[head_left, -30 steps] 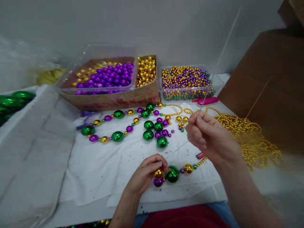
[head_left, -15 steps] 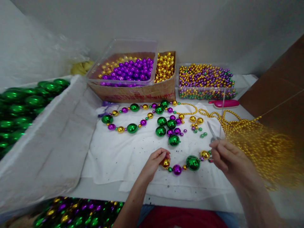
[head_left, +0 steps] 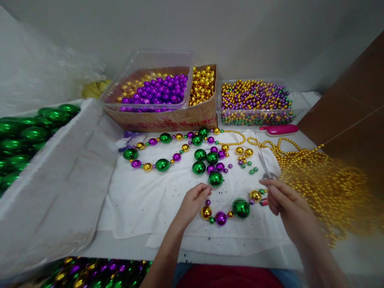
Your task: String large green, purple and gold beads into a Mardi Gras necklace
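Note:
A partly strung bead garland, with a large green bead (head_left: 241, 208), a purple bead (head_left: 221, 218) and a gold bead (head_left: 206, 212), lies curved on the white cloth (head_left: 141, 208). My left hand (head_left: 193, 202) is closed in a pinch just above its left end, where a small purple bead (head_left: 208, 203) sits. A thin clear thread (head_left: 231, 200) runs from there toward my right hand (head_left: 286, 206), whose thumb and index finger pinch it. The thread's loose end rises above those fingers. Scissors (head_left: 264, 165) lie just beyond, and a small red object (head_left: 264, 202) is partly hidden beneath.
Loose green beads (head_left: 200, 155) and small gold beads (head_left: 248, 152) lie ahead, beside a finished-looking garland (head_left: 162, 165). Gold bead strands (head_left: 324, 184) pile up right. Behind stand a cardboard box (head_left: 162, 121), a clear mixed-bead bin (head_left: 258, 111) and a pink-handled tool (head_left: 282, 129). A foam box (head_left: 69, 180) borders the left.
My left hand has moved off the gold bead, showing the small purple bead at the garland's end. The thread's loose end has swung left above my right hand. The view shifts slightly.

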### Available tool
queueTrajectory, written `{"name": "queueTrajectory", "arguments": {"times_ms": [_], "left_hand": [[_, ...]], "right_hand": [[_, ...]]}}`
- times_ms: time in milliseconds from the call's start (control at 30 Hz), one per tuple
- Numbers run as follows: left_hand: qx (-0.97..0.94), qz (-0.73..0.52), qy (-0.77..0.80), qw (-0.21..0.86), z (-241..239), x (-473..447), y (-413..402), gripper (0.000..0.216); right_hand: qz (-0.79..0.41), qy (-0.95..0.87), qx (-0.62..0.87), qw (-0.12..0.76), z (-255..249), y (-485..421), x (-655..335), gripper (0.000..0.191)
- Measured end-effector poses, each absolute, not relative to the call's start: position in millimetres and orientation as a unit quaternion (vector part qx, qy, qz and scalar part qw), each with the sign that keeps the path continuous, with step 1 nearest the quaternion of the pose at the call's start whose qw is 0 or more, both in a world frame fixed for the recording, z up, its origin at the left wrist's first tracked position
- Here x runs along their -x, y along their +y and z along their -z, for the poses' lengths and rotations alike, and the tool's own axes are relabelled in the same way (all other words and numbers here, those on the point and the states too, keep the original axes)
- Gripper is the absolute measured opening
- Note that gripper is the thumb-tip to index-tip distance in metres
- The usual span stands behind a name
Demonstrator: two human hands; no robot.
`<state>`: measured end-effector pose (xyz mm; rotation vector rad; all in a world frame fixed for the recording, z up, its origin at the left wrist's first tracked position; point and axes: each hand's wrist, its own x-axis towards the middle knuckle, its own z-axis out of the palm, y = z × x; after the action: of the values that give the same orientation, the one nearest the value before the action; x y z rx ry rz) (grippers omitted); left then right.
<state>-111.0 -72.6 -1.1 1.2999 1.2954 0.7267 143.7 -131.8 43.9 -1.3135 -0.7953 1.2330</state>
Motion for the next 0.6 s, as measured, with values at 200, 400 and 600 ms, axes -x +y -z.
{"name": "queueTrajectory", "arguments": {"times_ms": [200,400,600], "left_hand": [[-0.652,-0.347,0.617,0.273,-4,83,-55,0.024],[-0.686,-0.289,0.627,0.229,11,52,-58,0.042],[-0.532,-0.412,0.546,0.498,7,62,-59,0.039]], "right_hand": [[-0.567,-0.341,0.559,0.5,-38,-145,-140,0.037],[-0.597,-0.353,0.549,0.466,-38,-152,-130,0.042],[-0.609,-0.359,0.564,0.427,-31,-162,-127,0.044]]}}
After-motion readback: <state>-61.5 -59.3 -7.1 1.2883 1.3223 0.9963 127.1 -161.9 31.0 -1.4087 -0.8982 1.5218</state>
